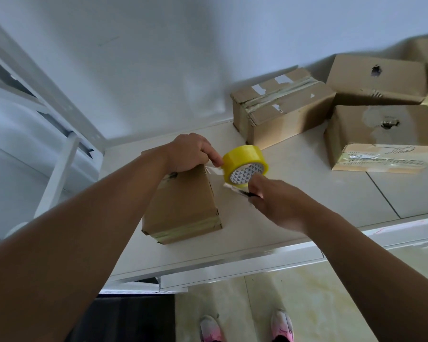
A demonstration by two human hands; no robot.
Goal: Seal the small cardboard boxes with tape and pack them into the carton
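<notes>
Yellow tape roll (pixel 245 161) just beside the top right corner of a small cardboard box (pixel 183 203), white patterned core turned toward the camera. Short clear tape strip (pixel 215 170) stretched from the roll to the box's upper edge. Left hand (pixel 192 151) on top of that box, fingers curled over its far edge and gripping it, fingertips down at the strip's join with the cardboard. Right hand (pixel 276 201) clenched round a slim dark tool (pixel 242 192), pale tip pointing left just under the roll, thumb up against the roll's lower rim. Kind of tool: cannot tell. Box upright near the front of the white surface (pixel 294 218), older tape banded round its lower end. Three more boxes at the back right, well apart from the hands: a taped box (pixel 282 107) with torn white label scraps, a far holed box (pixel 377 77) and a near holed box (pixel 381 132), each of the two with a ragged hole on top. White rack frame (pixel 59 154) at left. Below the surface's edge, pale tiled floor (pixel 319 304) and pink-and-white shoes (pixel 282 325).
</notes>
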